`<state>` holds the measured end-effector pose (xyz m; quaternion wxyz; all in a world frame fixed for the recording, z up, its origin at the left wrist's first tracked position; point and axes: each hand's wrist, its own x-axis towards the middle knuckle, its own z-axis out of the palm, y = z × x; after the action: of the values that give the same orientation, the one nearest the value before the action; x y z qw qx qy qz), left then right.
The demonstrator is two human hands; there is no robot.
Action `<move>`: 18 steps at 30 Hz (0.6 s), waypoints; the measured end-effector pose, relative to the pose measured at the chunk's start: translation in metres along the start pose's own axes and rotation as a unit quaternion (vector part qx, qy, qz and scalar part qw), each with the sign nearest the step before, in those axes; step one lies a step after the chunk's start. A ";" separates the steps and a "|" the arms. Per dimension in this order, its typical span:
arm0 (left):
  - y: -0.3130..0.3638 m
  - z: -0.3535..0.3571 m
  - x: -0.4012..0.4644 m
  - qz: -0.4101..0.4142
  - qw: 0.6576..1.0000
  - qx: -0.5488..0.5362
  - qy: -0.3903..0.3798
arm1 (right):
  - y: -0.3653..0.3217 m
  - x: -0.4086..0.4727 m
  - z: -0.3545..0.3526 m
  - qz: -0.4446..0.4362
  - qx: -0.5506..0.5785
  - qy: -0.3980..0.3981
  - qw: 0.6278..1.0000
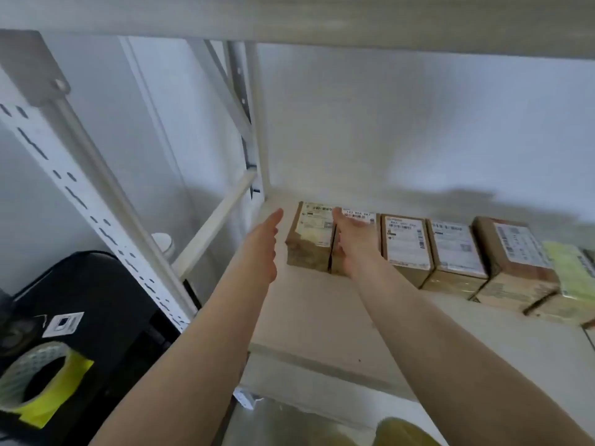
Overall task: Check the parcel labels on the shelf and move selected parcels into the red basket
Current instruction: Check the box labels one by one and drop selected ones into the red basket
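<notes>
Several brown cardboard parcels with white labels stand in a row on the white shelf (315, 313). The leftmost parcel (314, 235) sits between my two hands. My left hand (262, 244) reaches forward with straight fingers just left of it, not touching. My right hand (352, 239) lies with straight fingers over the second parcel (357, 215), covering most of its label. Further right stand a third parcel (405, 243), a fourth parcel (457, 249) and a fifth parcel (515, 252). No red basket is in view.
A yellow-green packet (573, 268) ends the row at the right edge. A perforated white upright (80, 194) and a diagonal brace (215, 220) frame the shelf's left side. Below left are a black case (106, 304) and a tape roll (38, 378). An upper shelf board (322, 17) hangs overhead.
</notes>
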<state>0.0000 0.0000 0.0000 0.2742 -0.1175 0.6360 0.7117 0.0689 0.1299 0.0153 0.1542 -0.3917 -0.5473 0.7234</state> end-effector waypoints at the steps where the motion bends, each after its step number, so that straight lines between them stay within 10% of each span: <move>1: 0.002 0.003 0.003 -0.002 1.000 0.003 0.007 | 0.000 0.002 0.003 -0.002 -0.020 0.012 1.000; 18: -0.019 0.011 0.039 0.073 0.996 0.027 -0.043 | 0.025 0.018 0.032 -0.106 -0.318 0.111 0.935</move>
<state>-0.0196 0.0208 -0.0346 0.2514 -0.0322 0.6494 0.7170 0.0389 0.1114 -0.0121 0.1572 -0.4373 -0.7668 0.4428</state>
